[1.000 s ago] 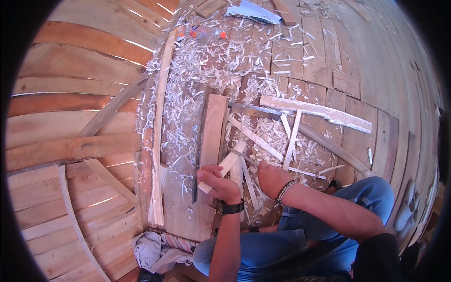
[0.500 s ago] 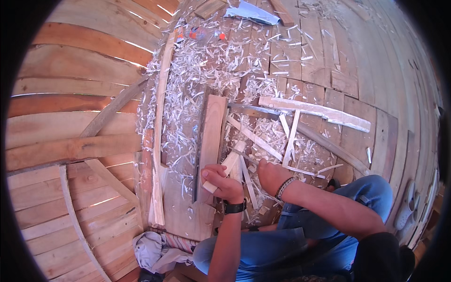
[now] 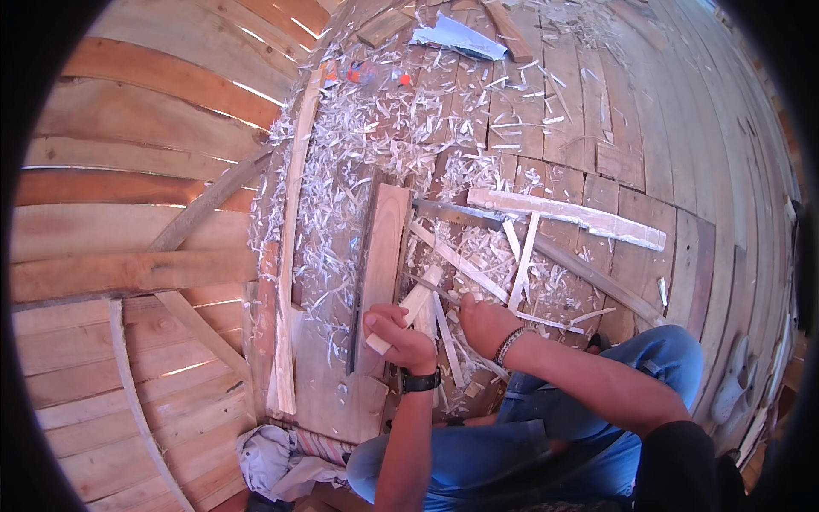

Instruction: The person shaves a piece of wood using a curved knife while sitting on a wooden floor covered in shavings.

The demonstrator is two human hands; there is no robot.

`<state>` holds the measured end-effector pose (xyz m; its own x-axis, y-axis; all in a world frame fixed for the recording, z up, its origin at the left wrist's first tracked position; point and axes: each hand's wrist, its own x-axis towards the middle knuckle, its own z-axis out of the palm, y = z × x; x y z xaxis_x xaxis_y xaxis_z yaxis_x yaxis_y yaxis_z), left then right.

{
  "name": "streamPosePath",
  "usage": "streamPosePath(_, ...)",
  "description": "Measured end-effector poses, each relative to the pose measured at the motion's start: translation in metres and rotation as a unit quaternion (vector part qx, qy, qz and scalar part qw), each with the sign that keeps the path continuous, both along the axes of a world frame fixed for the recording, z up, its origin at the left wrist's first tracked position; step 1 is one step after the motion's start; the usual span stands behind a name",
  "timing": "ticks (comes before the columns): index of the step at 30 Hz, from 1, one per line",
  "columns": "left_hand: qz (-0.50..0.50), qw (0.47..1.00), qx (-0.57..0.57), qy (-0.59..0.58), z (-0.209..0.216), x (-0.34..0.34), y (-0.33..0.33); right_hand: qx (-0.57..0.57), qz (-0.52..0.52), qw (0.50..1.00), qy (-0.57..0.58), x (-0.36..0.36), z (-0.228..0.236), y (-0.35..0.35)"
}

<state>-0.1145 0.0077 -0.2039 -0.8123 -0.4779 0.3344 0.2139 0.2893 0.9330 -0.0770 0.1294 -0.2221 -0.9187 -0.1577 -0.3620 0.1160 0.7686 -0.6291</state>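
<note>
My left hand (image 3: 403,341) is closed round the lower end of a short pale wooden stick (image 3: 419,300), which slants up and to the right. In my right hand (image 3: 488,326) is the handle end of a knife, mostly hidden by the fingers. The thin knife blade (image 3: 436,287) lies across the stick near its upper end. Just left of the stick, a reddish wooden plank (image 3: 386,247) lies lengthwise, with a dark straight strip (image 3: 357,316) along its left side.
Wood shavings (image 3: 341,154) cover much of the floor ahead. Thin wooden strips (image 3: 461,260) lie beyond my right hand, near a saw blade (image 3: 456,211), a rough pale board (image 3: 567,213) and a round pole (image 3: 589,273). A plank wall (image 3: 128,230) rises on the left.
My right hand and the knife have moved slightly left, closer to my left hand. The whole view has shifted a little. Both hands keep their hold.
</note>
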Motion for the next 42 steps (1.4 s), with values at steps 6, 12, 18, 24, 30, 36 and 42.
streamPosePath(6, 0.018, 1.000, 0.024, 0.001, 0.000, -0.004, 0.000, 0.024, 0.016, 0.999, -0.046, -0.004, 0.002, 0.003)
streamPosePath(12, 0.016, 0.999, 0.027, -0.015, 0.000, -0.001, 0.003, 0.007, 0.009, 0.998, -0.063, -0.007, 0.014, 0.004)
streamPosePath(18, -0.030, 0.999, -0.026, 0.024, -0.003, 0.008, 0.015, -0.030, 0.029, 0.998, -0.050, 0.006, 0.004, 0.006)
streamPosePath(24, -0.002, 1.000, 0.006, -0.013, 0.005, -0.005, 0.002, -0.055, 0.005, 0.997, -0.045, -0.006, 0.009, 0.005)
streamPosePath(30, -0.009, 0.999, 0.020, -0.027, 0.003, -0.005, -0.001, -0.059, -0.002, 0.997, -0.041, -0.001, 0.002, 0.000)
streamPosePath(36, -0.012, 1.000, 0.020, -0.022, 0.006, -0.005, 0.000, -0.042, 0.007, 0.999, -0.019, -0.003, -0.007, -0.001)
streamPosePath(42, -0.016, 0.999, -0.022, -0.029, 0.008, -0.005, 0.000, -0.029, 0.006, 1.000, -0.003, -0.005, -0.014, 0.001)
